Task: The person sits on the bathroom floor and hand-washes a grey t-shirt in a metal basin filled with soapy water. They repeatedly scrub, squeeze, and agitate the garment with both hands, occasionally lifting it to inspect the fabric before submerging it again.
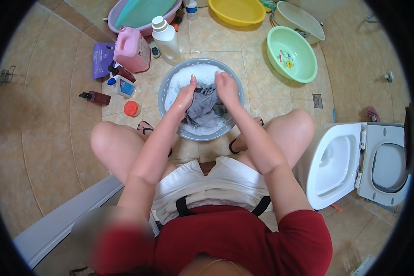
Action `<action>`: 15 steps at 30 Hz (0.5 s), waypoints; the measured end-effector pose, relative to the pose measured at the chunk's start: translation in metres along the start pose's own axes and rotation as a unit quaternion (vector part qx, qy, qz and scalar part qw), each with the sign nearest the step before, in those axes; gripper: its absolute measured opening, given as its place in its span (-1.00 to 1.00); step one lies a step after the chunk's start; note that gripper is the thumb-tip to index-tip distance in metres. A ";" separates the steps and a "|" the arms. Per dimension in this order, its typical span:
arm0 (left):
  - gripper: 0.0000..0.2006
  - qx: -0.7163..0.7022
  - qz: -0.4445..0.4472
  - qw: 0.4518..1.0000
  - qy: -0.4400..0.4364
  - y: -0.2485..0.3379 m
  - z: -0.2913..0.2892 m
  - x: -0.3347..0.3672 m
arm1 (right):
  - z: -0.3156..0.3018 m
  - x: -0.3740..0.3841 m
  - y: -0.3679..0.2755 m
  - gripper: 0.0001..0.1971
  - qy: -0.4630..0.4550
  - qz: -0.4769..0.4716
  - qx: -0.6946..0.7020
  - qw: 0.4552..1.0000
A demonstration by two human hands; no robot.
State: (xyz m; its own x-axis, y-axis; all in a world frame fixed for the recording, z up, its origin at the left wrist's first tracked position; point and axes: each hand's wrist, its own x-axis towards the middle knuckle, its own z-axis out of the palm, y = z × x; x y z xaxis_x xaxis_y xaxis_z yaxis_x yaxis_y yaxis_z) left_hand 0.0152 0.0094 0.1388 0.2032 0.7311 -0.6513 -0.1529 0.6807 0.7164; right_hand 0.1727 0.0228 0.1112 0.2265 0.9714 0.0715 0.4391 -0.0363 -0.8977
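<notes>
Both my left hand (186,94) and right hand (226,87) are clenched on the wet grey garment (203,106), which lies in the foamy grey basin (168,83) between my feet.

Beige tiled floor (46,138) all round, wet-looking and evenly lit. Right of the fingers stands a white toilet (340,161), lid up. Beyond them sit a green basin (303,69), a yellow basin (237,11) and bottles (165,39).
</notes>
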 end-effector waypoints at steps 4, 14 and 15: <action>-0.38 0.397 0.227 0.889 0.028 -0.006 -0.015 -0.005 | -0.033 0.019 -0.014 -0.64 0.028 0.047 0.103 0.993; -0.78 0.331 0.284 0.900 0.006 0.022 -0.044 -0.012 | -0.065 0.022 -0.028 -0.69 0.003 0.061 0.134 0.989; -0.81 0.299 0.305 0.904 0.034 0.028 -0.038 -0.018 | -0.065 0.021 -0.029 -0.71 -0.024 0.083 0.136 0.987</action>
State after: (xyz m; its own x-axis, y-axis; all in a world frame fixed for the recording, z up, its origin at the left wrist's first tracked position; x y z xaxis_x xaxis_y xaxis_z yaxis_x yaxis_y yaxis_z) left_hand -0.0293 0.0167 0.1612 0.1937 0.9770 -0.0888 0.3370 0.0187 0.9413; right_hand 0.2214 0.0290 0.1666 0.2313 0.9675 -0.1019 0.1489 -0.1387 -0.9791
